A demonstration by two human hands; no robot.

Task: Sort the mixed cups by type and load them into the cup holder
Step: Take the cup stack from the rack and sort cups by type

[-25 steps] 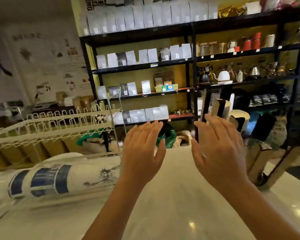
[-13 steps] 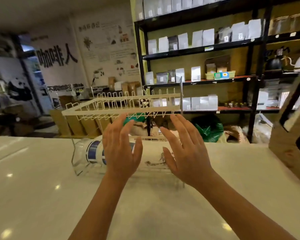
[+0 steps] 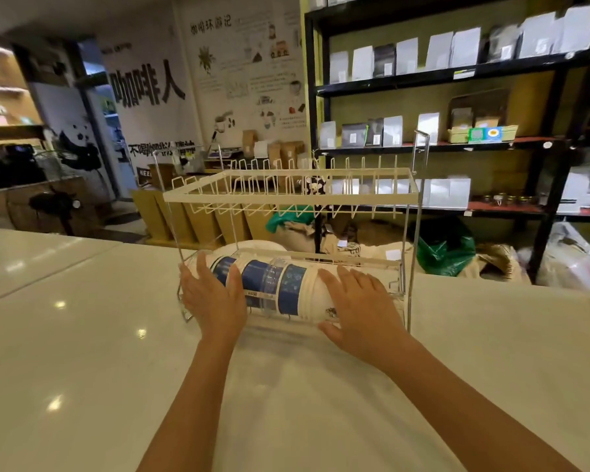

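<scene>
A white wire cup holder [image 3: 286, 194] with two tiers stands on the pale counter. In its lower tier lies a sideways stack of mixed cups [image 3: 276, 287]: white paper cups with blue bands and clear plastic cups nested together. My left hand [image 3: 212, 298] rests with spread fingers on the left end of the stack. My right hand [image 3: 361, 308] lies flat with fingers apart over the white right end. Neither hand has closed around a cup. The upper tier of prongs holds nothing.
The counter [image 3: 82, 335] stretches wide on all sides of the rack. Behind it stands a black shelving unit [image 3: 457, 76] with white and grey bags. Cardboard boxes [image 3: 198, 216] and a green bag [image 3: 447, 247] sit on the floor beyond the counter's far edge.
The view has swung left and down, bringing the rack to the centre. Both hands moved forward from mid-air and now lie on the cup stack in the lower tier.
</scene>
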